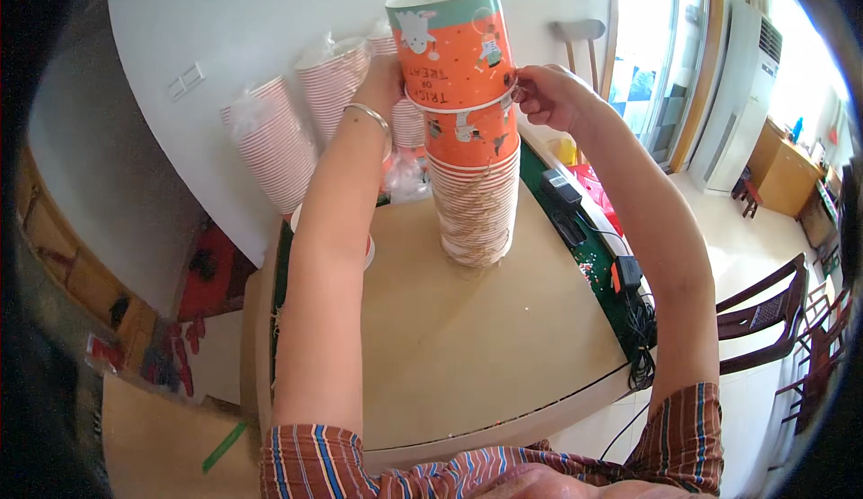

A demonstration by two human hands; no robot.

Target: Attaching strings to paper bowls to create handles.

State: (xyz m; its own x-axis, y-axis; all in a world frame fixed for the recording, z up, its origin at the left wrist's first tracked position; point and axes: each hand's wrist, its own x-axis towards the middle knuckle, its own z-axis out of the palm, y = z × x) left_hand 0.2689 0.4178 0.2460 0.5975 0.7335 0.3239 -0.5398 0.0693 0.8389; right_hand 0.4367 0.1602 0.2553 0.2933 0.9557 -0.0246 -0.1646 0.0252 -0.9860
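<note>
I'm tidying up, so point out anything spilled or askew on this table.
Small coloured bits lie scattered on the table's green strip, beside the lower black power adapter; loose and uncontained, they look spilled.

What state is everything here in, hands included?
Top cup: upside down, over the stack's top
Stack: nested, upside down, on the table
Back stacks: nested, with clear plastic on them
Cord: bunched
Chair: upright, unoccupied
Left hand: at top cup's left, grip partly hidden
Right hand: fingers curled, at top cup's right
</note>
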